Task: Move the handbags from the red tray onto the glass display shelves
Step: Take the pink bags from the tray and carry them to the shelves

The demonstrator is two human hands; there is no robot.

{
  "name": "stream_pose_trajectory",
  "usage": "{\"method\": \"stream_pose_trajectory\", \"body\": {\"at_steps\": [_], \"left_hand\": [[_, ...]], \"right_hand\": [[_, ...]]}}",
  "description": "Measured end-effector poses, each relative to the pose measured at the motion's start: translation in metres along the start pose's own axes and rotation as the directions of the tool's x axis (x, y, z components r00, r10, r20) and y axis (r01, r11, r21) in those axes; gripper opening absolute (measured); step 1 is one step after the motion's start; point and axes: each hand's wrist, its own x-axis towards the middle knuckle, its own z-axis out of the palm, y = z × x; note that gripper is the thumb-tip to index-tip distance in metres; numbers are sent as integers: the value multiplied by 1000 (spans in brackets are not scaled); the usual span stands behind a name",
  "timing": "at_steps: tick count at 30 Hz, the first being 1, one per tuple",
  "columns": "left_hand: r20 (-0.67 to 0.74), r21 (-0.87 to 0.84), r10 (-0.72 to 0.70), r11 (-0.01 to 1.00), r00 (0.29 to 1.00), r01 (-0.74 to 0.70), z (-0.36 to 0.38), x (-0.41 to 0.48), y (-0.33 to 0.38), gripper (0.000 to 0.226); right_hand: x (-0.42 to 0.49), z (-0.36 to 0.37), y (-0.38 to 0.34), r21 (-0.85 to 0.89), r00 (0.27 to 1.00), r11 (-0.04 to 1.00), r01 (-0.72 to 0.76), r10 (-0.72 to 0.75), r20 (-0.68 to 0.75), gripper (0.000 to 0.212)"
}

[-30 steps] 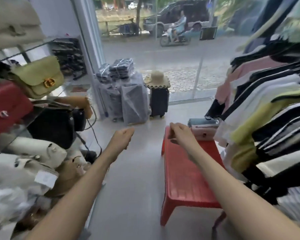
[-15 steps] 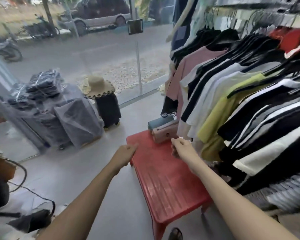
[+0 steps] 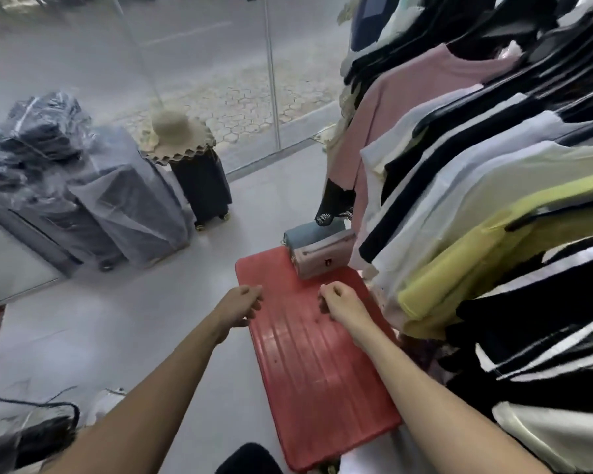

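The blue handbag (image 3: 307, 232) and pink handbag (image 3: 322, 258) sit touching at the red tray's (image 3: 322, 378) far end, crowded by hanging shirts (image 3: 459, 206). Above the tray, the left hand (image 3: 238, 306) is loosely curled and the right hand (image 3: 341, 301) fisted, both empty. Wrapped suitcases (image 3: 117, 206) stand well left.

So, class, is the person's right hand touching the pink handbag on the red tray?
Apart. The head view shows a strip of bare red tray between the right hand and the pink handbag, which lies further along the tray.
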Motion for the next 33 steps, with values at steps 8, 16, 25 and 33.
{"method": "stream_pose_trajectory", "body": {"at_steps": [8, 16, 25, 33], "left_hand": [[58, -56, -106, 992, 993, 110, 17, 91, -7, 29], [107, 22, -74, 997, 991, 72, 31, 224, -1, 13], [152, 475, 153, 855, 977, -208, 84, 312, -1, 67], [133, 608, 208, 755, 969, -246, 94, 324, -9, 62]], "right_hand": [[82, 35, 11, -38, 985, 985, -169, 170, 24, 16], [190, 61, 18, -91, 960, 957, -275, 269, -81, 13], [284, 59, 32, -195, 924, 910, -365, 329, -195, 53], [297, 68, 39, -255, 924, 894, -368, 320, -211, 62]]}}
